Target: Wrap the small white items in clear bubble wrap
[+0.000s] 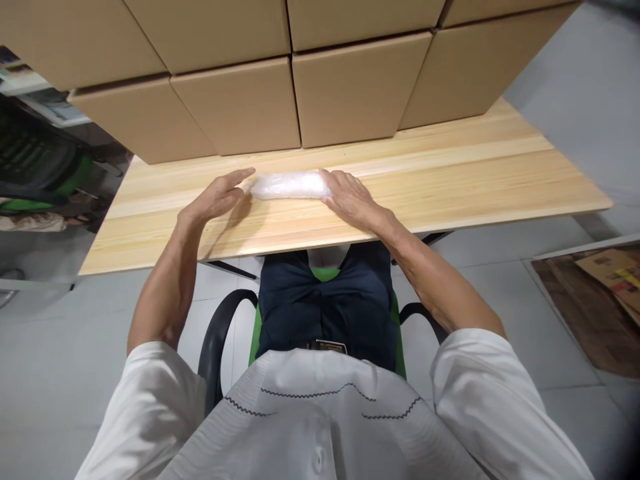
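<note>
A white, translucent roll that looks like bubble wrap [290, 185] lies lengthwise across the wooden table [450, 180]. What is inside it, if anything, cannot be made out. My right hand [350, 199] grips its right end, the fingers over the far side and the thumb at the near side. At the other end is my left hand [220, 195], its fingers stretched out and apart, with the fingertips close by the roll's left tip. Whether they touch it is unclear.
Stacked cardboard boxes [235, 110] form a wall along the table's back edge. My legs are under the front edge, on a green chair with black armrests [223, 340]. Flattened cardboard [595, 307] lies on the floor at right. Another green and black chair [40, 160] stands at left.
</note>
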`<state>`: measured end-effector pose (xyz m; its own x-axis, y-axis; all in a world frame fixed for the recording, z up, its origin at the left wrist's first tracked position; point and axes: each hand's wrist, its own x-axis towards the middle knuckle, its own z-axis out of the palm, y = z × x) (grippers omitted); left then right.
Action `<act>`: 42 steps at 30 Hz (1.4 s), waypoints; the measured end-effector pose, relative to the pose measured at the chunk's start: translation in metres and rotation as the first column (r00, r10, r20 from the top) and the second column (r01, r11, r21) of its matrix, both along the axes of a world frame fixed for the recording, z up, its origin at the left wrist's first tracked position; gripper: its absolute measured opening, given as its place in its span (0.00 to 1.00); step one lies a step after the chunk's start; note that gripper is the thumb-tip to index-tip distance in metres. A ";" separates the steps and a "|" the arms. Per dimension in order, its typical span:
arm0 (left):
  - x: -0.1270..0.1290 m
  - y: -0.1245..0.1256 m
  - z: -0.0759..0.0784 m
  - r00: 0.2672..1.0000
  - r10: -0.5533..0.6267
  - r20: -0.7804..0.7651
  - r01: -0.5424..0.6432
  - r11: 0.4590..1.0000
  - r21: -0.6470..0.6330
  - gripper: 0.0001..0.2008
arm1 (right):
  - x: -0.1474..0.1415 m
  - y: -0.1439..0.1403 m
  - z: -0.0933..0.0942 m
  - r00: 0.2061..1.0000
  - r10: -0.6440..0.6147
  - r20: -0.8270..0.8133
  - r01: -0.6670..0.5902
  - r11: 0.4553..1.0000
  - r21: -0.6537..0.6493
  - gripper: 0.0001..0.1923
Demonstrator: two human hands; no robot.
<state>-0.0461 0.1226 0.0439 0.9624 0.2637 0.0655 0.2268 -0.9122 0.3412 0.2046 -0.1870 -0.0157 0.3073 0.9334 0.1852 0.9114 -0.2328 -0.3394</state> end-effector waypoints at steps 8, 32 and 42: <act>0.047 -0.050 0.000 0.977 -0.188 -0.101 0.203 0.965 0.166 0.45 | 0.000 0.001 0.000 1.000 -0.005 0.001 0.005 1.000 0.001 0.42; 0.080 -0.058 -0.052 0.971 -0.223 0.090 0.209 0.968 0.139 0.41 | 0.003 0.001 -0.009 0.999 0.018 0.043 -0.021 0.998 0.060 0.40; 0.092 -0.071 -0.061 0.989 -0.118 0.090 0.111 0.991 0.075 0.36 | -0.003 0.003 -0.007 0.999 -0.019 0.043 0.017 0.999 0.028 0.43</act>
<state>0.0461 0.0515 -0.0174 0.9747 0.1437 0.1712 0.0894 -0.9527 0.2905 0.2021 -0.1844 -0.0225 0.3151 0.9222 0.2243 0.9212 -0.2404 -0.3058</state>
